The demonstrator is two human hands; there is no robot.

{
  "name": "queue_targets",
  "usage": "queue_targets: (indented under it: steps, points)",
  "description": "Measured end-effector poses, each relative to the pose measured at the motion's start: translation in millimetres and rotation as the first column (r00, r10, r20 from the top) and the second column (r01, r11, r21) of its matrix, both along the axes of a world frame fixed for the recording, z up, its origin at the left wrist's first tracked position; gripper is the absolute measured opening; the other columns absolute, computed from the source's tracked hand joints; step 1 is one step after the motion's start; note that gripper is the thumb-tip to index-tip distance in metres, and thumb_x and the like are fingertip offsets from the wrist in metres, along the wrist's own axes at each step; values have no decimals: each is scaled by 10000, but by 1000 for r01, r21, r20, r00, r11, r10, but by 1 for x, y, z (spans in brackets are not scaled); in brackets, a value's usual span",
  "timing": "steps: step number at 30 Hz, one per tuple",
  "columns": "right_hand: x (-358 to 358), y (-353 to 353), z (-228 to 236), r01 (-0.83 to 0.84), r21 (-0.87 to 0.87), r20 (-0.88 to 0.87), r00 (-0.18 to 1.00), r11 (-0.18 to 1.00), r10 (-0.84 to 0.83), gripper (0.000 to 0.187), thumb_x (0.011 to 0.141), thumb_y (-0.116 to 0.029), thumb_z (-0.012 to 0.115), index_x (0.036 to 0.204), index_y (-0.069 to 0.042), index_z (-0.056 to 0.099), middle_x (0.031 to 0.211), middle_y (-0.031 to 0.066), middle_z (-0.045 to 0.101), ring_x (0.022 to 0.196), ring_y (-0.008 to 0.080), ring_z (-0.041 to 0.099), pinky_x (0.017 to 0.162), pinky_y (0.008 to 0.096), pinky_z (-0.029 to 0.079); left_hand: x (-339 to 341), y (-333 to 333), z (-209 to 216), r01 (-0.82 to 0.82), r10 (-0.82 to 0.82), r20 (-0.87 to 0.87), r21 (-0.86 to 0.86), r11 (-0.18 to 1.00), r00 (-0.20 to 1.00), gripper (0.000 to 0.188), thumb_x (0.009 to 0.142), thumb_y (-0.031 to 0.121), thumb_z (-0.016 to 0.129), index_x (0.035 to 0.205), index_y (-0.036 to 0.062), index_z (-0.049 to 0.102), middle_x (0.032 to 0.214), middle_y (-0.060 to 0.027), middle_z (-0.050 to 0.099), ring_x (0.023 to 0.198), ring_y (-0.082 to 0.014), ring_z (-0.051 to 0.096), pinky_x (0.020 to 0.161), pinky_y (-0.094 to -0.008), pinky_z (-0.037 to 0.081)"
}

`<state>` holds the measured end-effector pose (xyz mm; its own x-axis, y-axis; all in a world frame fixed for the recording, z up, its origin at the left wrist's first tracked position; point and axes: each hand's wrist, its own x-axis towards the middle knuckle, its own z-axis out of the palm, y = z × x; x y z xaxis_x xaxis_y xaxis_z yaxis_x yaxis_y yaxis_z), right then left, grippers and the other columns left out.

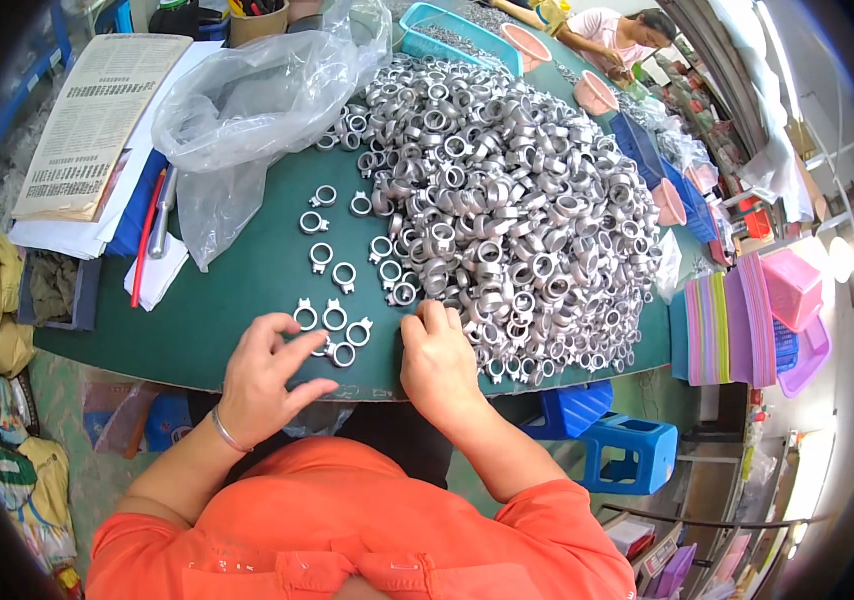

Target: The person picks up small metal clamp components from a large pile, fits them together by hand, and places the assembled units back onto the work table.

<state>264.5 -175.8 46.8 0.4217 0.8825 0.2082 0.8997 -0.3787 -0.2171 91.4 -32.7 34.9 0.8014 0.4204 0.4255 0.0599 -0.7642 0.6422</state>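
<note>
A large heap of silver metal ring clamps [517,200], each with a small lug, covers the right half of the green table [237,290]. My left hand [269,375] is over the near edge, thumb and fingers apart, its fingertips beside a small group of loose ring clamps [334,315]. One of them is partly covered by a finger. At the heap's near left corner my right hand [439,360] is closed, knuckles up and fingers curled down. Whatever lies in its fingers is hidden. Several more single ring clamps [320,257] lie between the hands and the heap's left side.
A clear plastic bag [247,110] lies at the back left, beside a printed booklet [97,120], a red pen [149,235] and a screwdriver [163,215]. Behind the heap stands a turquoise basket [462,38]. A co-worker [617,40] sits at the far right. Blue stools [627,450] stand below.
</note>
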Motion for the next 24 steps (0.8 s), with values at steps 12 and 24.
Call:
queue_targets:
  steps: [12, 24]
  points:
    - [-33, 12, -14, -219, 358, -163, 943, 908, 291, 390, 776, -11, 637, 1159, 26, 569, 1206, 193, 543, 1076, 372, 535, 896, 442, 449, 10, 0, -10, -85, 86, 46, -12, 996, 995, 281, 687, -11, 729, 958, 37, 670, 987, -110, 548, 795, -275, 569, 728, -353, 474]
    - [-14, -10, -14, -77, 436, -337, 910, 897, 242, 232, 758, 72, 644, 971, -17, 620, 938, 136, 584, 837, 317, 566, 740, 383, 463, -4, -4, -11, -118, 134, 145, -114, 986, 980, 274, 764, -65, 685, 1026, 0, 638, 1029, -107, 559, 784, -150, 586, 667, -252, 475]
